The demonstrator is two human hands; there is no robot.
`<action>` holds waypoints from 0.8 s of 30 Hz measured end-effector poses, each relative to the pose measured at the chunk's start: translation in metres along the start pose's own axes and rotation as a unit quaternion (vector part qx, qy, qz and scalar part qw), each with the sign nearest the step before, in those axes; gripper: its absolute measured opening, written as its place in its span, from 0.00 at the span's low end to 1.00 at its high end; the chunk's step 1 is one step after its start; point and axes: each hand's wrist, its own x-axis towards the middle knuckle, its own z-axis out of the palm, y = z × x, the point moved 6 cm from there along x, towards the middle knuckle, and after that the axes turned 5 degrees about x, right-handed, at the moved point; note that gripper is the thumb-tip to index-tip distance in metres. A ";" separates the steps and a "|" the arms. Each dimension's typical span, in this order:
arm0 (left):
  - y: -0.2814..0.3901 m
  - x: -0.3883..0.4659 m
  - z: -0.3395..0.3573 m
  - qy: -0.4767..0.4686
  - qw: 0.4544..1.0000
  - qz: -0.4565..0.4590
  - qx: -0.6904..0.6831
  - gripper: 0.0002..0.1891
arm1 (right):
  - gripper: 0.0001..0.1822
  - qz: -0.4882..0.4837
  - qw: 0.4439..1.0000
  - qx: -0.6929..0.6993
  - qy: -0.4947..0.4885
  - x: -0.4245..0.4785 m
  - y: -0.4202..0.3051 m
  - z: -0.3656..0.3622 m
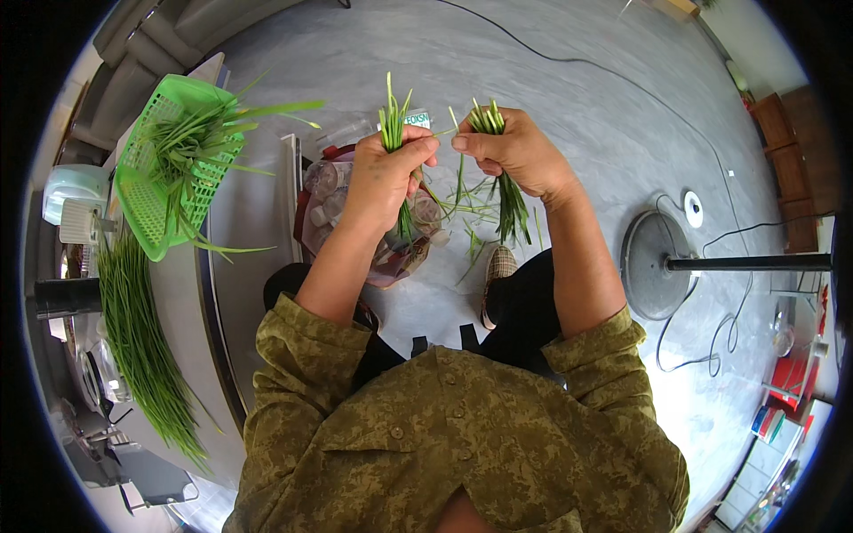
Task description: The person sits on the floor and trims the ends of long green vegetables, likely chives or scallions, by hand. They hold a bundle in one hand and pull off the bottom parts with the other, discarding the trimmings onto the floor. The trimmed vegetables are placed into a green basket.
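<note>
My left hand (393, 166) grips a small bunch of green chives (393, 126), its pale cut ends pointing up. A thicker bunch of chives (512, 206) is held in my right hand (516, 146), its dark leaf tips hanging down. Between the two hands, a loose stalk (460, 173) dangles near my right thumb. Beneath my left hand stands a waste bin (300, 226) filled with clear plastic bottles (330, 180). Green leaf scraps (474, 243) lie on the floor between my feet.
On the table (180, 293) at left, a green plastic basket (143, 213) holds loose chives, beside a long pile of chives (136, 320). A round black stand base (656, 266) with a pole stands at right. Cables (723, 333) trail over the grey floor.
</note>
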 end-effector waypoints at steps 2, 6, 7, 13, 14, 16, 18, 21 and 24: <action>0.000 0.000 0.000 0.003 1.000 0.000 -0.002 0.08 | 0.08 0.011 0.999 -0.030 -0.014 -0.002 -0.002 -0.005; -0.005 0.003 0.000 0.003 1.000 -0.007 -0.014 0.07 | 0.09 0.038 0.996 -0.004 -0.075 -0.010 -0.005 -0.014; -0.006 0.004 -0.001 0.003 1.000 -0.010 -0.017 0.07 | 0.09 0.046 0.994 0.019 -0.093 -0.013 -0.006 -0.015; -0.023 0.009 0.001 -0.028 0.996 -0.073 -0.049 0.09 | 0.08 -0.019 0.964 0.215 -0.159 -0.025 -0.025 -0.014; -0.025 0.008 0.005 -0.050 0.995 -0.081 -0.037 0.09 | 0.08 -0.038 0.951 0.248 -0.179 -0.024 -0.027 -0.015; -0.029 0.005 0.017 -0.093 0.991 -0.098 -0.013 0.10 | 0.11 -0.065 0.945 0.263 -0.184 -0.023 -0.031 -0.016; -0.037 0.004 0.028 -0.095 0.988 -0.073 0.099 0.12 | 0.12 -0.088 0.951 0.253 -0.158 -0.023 -0.033 -0.017; -0.039 0.006 0.032 -0.067 0.974 -0.056 0.208 0.15 | 0.12 -0.104 0.953 0.252 -0.132 -0.022 -0.033 -0.020; -0.038 0.009 0.026 -0.077 0.990 -0.106 0.043 0.11 | 0.09 -0.111 0.957 0.255 -0.083 -0.024 -0.038 -0.021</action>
